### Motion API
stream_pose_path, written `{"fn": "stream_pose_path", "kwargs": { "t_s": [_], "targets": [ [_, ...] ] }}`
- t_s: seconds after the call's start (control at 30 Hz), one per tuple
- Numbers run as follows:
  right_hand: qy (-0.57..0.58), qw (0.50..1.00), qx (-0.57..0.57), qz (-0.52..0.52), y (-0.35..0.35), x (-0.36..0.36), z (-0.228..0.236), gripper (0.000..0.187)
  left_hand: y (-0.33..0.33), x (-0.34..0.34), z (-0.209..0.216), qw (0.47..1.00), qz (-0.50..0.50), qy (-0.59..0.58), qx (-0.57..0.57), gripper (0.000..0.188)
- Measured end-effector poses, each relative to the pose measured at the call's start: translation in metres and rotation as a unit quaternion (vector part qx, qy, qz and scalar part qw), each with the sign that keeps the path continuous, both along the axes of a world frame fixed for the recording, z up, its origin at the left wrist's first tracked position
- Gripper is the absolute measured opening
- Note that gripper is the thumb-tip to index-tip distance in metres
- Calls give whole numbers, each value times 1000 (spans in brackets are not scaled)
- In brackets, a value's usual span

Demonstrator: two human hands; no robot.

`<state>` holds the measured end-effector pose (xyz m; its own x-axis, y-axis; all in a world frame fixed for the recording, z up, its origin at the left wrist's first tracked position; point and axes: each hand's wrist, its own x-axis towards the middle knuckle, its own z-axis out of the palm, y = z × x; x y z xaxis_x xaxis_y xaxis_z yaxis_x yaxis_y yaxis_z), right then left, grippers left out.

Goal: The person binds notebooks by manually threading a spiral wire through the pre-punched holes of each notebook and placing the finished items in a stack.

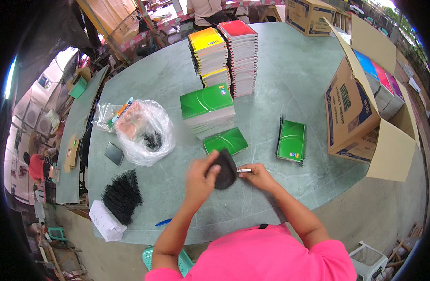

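My left hand [199, 181], slightly blurred, grips a dark, flat, rounded object [227, 172] whose kind I cannot make out. Close to its right edge, my right hand [259, 178] pinches a short, thin, whitish stick-like piece [244, 170]. Just beyond both hands lies a green notebook [229, 140], partly covered by the dark object. Behind it rises a stack of green notebooks [206, 100]. To the right, another green notebook [291, 141] rests on the table with black spiral coils at its edges.
Tall stacks of yellow notebooks [208, 43] and red notebooks [238, 33] stand farther back on the grey-green table [154, 206]. A plastic bag [147, 133], black spiral coils [122, 196] and a blue pen [164, 222] lie left. An open carton [351, 103] of notebooks stands right.
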<state>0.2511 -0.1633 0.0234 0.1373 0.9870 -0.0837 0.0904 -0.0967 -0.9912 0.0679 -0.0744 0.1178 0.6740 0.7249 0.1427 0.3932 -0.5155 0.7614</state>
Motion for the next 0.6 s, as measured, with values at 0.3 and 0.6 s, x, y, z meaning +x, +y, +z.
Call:
{"fn": "stream_pose_path", "kwargs": {
  "t_s": [0.3, 0.6],
  "targets": [
    [83, 996, 6, -42, 1, -6, 7, 24, -46, -15, -48, 971, -158, 180, -2, 29],
    [114, 992, 39, -46, -10, -3, 9, 19, -8, 23, -22, 948, -87, 142, 272, 22]
  ]
}}
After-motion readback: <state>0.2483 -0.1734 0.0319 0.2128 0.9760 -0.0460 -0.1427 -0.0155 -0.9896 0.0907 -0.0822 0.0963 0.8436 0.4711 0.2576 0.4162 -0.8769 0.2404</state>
